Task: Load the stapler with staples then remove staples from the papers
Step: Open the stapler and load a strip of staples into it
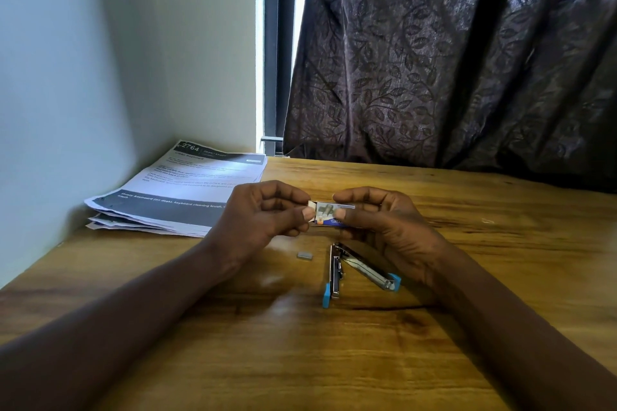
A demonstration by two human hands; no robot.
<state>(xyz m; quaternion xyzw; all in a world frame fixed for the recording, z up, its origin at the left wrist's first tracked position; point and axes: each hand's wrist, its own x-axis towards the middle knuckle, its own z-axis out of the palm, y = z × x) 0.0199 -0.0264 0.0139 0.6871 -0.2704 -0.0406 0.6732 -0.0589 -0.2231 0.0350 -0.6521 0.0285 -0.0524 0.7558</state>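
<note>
Your left hand (pixel 267 213) and right hand (pixel 384 220) meet above the middle of the desk (pixel 334 360), and between them you hold a small staple box (pixel 332 213) lifted clear of the wood. Your right grip is pinching the box's printed sleeve, thumb on the face turned toward you and curled fingers along its far side. Your left grip is pinching the pale end (pixel 312 204) that sticks out of the sleeve on its left side, thumb pressed on the near face with the fingers curled behind it. Whether any staples sit inside the box cannot be told from here. Just below your hands, the stapler (pixel 350 269) lies on the desk swung open into a V, its hinge pointing away from you and its two blue-tipped arms spreading toward you; your right wrist is near its right arm, and I cannot tell if they touch. A short grey strip of staples (pixel 304 255) lies loose on the desk just left of the stapler's hinge, apart from it. The papers (pixel 187 190) are stacked unevenly at the far left of the desk, against the wall (pixel 83 60), well apart from the stapler. Behind the desk on the right hangs a dark leaf-patterned curtain (pixel 450 60), with a strip of window frame (pixel 280 43) beside it.
</note>
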